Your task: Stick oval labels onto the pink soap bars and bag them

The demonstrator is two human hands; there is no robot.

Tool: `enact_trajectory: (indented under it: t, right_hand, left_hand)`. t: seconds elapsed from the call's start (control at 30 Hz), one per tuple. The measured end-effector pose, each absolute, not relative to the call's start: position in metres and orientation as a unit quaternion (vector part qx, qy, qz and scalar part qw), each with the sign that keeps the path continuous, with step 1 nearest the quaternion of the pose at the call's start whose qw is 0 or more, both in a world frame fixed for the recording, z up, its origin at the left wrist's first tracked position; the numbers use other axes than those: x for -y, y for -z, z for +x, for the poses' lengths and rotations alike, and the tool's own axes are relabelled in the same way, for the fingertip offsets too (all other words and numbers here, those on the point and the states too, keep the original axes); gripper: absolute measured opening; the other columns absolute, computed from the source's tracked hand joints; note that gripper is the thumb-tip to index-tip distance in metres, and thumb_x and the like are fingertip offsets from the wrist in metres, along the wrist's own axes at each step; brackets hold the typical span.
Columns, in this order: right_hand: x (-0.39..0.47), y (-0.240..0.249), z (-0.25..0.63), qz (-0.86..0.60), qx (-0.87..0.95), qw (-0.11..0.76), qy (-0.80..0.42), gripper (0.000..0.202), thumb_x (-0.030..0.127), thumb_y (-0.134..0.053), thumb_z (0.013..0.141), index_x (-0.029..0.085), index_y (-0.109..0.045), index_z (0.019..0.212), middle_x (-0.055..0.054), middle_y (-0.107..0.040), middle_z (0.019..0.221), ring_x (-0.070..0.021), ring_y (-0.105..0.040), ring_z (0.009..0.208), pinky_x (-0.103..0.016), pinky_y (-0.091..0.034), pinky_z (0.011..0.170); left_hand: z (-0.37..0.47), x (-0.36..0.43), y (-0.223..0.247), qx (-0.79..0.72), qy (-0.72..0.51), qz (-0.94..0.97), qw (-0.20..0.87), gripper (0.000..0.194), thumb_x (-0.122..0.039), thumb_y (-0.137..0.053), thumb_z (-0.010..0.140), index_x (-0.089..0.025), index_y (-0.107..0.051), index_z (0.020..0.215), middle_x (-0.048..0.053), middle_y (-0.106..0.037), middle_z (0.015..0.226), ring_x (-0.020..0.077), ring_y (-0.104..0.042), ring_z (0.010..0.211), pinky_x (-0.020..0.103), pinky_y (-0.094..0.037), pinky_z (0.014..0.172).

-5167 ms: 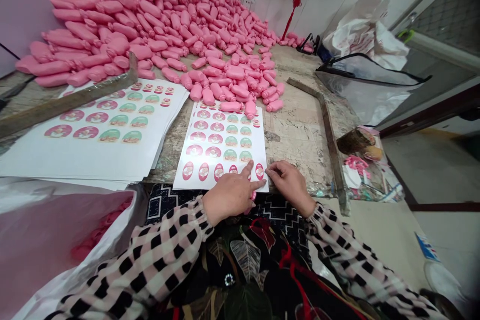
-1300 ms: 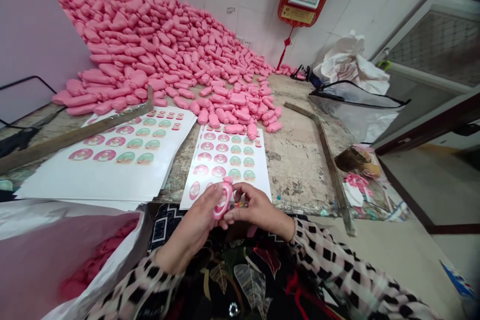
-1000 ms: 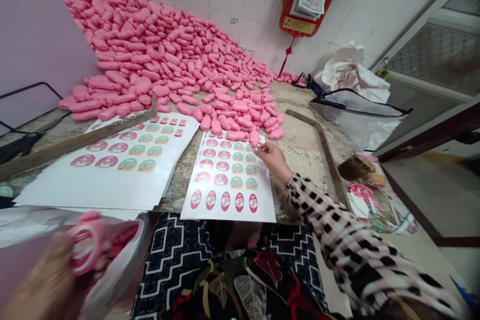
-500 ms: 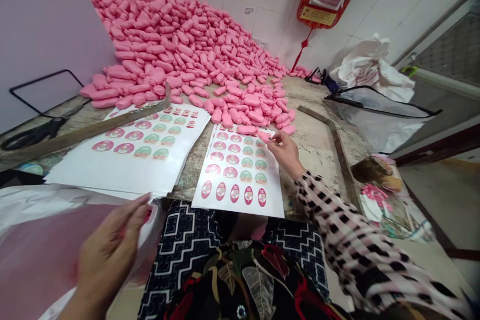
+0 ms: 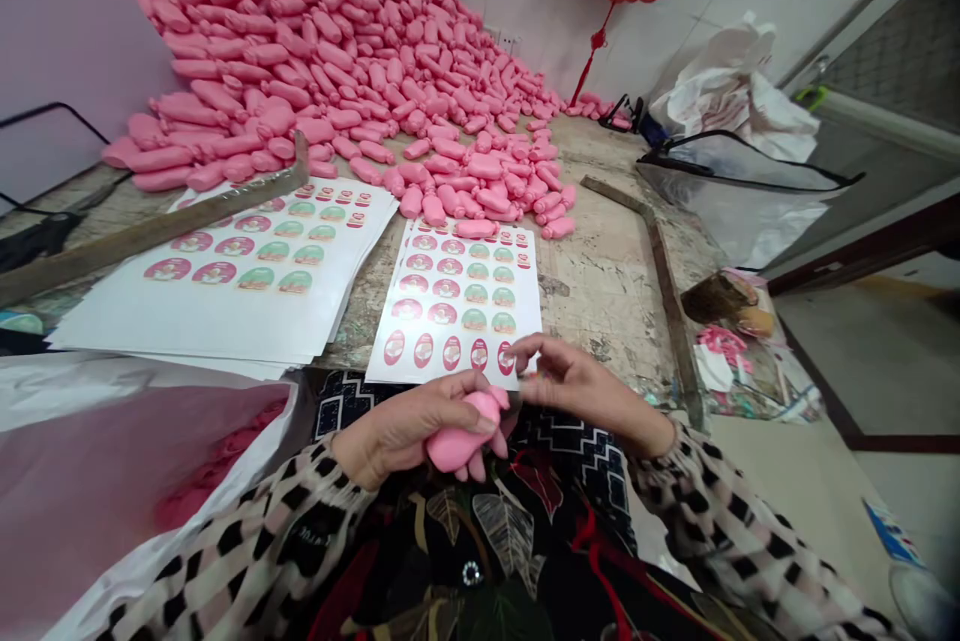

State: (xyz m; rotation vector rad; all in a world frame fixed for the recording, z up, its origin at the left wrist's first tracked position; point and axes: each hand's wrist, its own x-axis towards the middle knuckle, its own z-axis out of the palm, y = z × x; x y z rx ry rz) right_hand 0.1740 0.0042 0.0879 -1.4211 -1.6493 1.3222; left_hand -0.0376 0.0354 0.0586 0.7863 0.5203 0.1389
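In the head view my left hand (image 5: 427, 421) is wrapped round a pink piece (image 5: 454, 443), held above my lap. My right hand (image 5: 574, 386) is just right of it, at the lower right corner of a sticker sheet (image 5: 390, 309); its fingers are curled and apart, and I see nothing between them. The sheet carries rows of pink and green stickers, with oval ones along its bottom edge. One loose pink piece (image 5: 476, 229) lies on its top edge.
A large heap of pink pieces (image 5: 322, 51) fills the back left. A stack of sticker sheets (image 5: 187, 316) lies left under a metal bar (image 5: 150, 231). An angled bar (image 5: 660, 271) is at right. An open white bag (image 5: 82, 481) with pink pieces stands lower left.
My left hand has come from the bag to the middle and shows a pink piece. My right hand has drawn back from the sheet's top to its lower right corner. The view has shifted down.
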Motion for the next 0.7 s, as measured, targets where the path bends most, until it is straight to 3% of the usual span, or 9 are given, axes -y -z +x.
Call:
enact_trajectory:
  t: [0.07,0.2,0.27,0.4,0.53,0.7]
  right_hand:
    - [-0.008,-0.063,0.181,-0.631,0.595,0.321,-0.381,0.024,0.04,-0.048,0.085,0.024,-0.064,0.094,-0.002,-0.061,0.091,-0.015,-0.056,0.08,-0.029,-0.043,0.071]
    - [-0.008,-0.031,0.184,-0.73,0.622,0.232,-0.16,0.023,0.038,-0.048,0.086,0.024,-0.065,0.09,-0.003,-0.06,0.089,-0.0172,-0.056,0.082,-0.028,-0.039,0.071]
    - [-0.006,-0.027,0.18,-0.743,0.633,0.195,-0.099,0.022,0.037,-0.046,0.088,0.025,-0.064,0.092,-0.002,-0.059,0.089,-0.0167,-0.056,0.082,-0.027,-0.037,0.067]
    - [-0.005,-0.028,0.172,-0.745,0.648,0.151,-0.039,0.02,0.035,-0.044,0.09,0.025,-0.062,0.09,-0.002,-0.058,0.088,-0.0152,-0.055,0.079,-0.025,-0.032,0.061]
    - [-0.008,-0.028,0.173,-0.729,0.672,0.127,-0.028,0.02,0.035,-0.044,0.09,0.025,-0.061,0.089,-0.001,-0.058,0.089,-0.014,-0.054,0.077,-0.025,-0.031,0.059]
    - [-0.012,-0.031,0.178,-0.708,0.696,0.118,-0.026,0.018,0.035,-0.046,0.089,0.025,-0.062,0.086,0.0,-0.058,0.084,-0.0133,-0.054,0.075,-0.025,-0.03,0.058]
  left_hand:
    - [-0.037,-0.037,-0.054,-0.316,-0.131,0.424,0.839,0.026,-0.023,-0.063,0.071,-0.021,-0.049,0.092,0.007,-0.067,0.08,0.0138,-0.058,0.051,0.022,-0.039,0.046]
    - [-0.033,-0.038,-0.045,-0.43,-0.236,0.655,0.574,0.033,-0.022,-0.064,0.07,-0.023,-0.057,0.102,0.005,-0.064,0.098,0.0192,-0.061,0.08,0.029,-0.046,0.068]
    - [-0.029,-0.038,-0.043,-0.416,-0.224,0.767,0.435,0.033,-0.021,-0.057,0.075,-0.024,-0.058,0.108,0.004,-0.063,0.103,0.022,-0.058,0.094,0.034,-0.044,0.08]
    - [-0.019,-0.035,-0.039,-0.354,-0.123,0.893,0.247,0.03,-0.019,-0.046,0.082,-0.02,-0.058,0.109,0.009,-0.056,0.121,0.0236,-0.057,0.097,0.039,-0.044,0.084]
    - [-0.015,-0.034,-0.032,-0.331,-0.036,0.931,0.15,0.046,-0.02,-0.05,0.08,-0.025,-0.049,0.126,0.012,-0.035,0.143,0.0258,-0.058,0.096,0.042,-0.044,0.084]
    - [-0.016,-0.036,-0.023,-0.315,-0.021,0.94,0.133,0.047,-0.021,-0.049,0.081,-0.032,-0.048,0.127,0.014,-0.027,0.147,0.0269,-0.06,0.09,0.044,-0.045,0.079]
